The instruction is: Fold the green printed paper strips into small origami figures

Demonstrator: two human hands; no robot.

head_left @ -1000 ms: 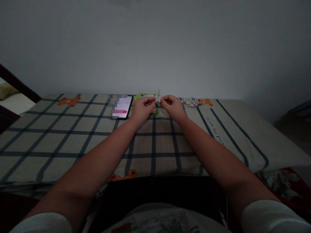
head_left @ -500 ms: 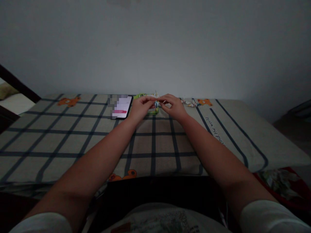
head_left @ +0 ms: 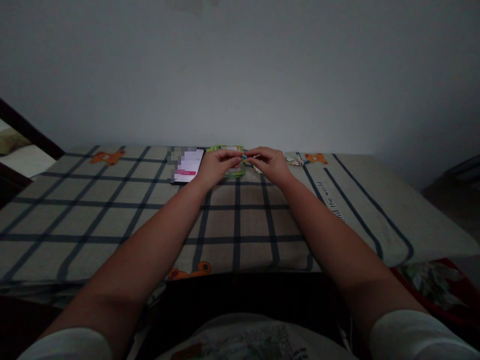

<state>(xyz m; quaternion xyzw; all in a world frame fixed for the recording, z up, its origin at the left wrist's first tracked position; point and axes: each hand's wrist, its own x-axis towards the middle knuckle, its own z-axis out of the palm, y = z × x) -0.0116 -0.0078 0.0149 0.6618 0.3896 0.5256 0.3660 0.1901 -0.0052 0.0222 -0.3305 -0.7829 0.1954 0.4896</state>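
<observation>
My left hand [head_left: 219, 166] and my right hand [head_left: 270, 162] meet over the far side of the cloth-covered table. Thumb and fingers of both are pinched around a small blue-and-white printed piece [head_left: 245, 157], mostly hidden by the fingertips; its kind cannot be made out. Behind and below my left fingers lies a stack of flat green printed pieces [head_left: 235, 173]. Several crumpled white patterned scraps [head_left: 294, 159] lie just beyond my right hand.
A phone [head_left: 190, 167] with a lit screen lies left of my left hand. The checked tablecloth [head_left: 150, 220] reaches back to a grey wall [head_left: 240, 75]. Below the table's right edge is a red container [head_left: 457, 310] with crumpled pieces inside.
The small piece between my fingers shows less than before, and the pale bit that stuck up above them is gone from sight. Both hands stay at nearly the same spot.
</observation>
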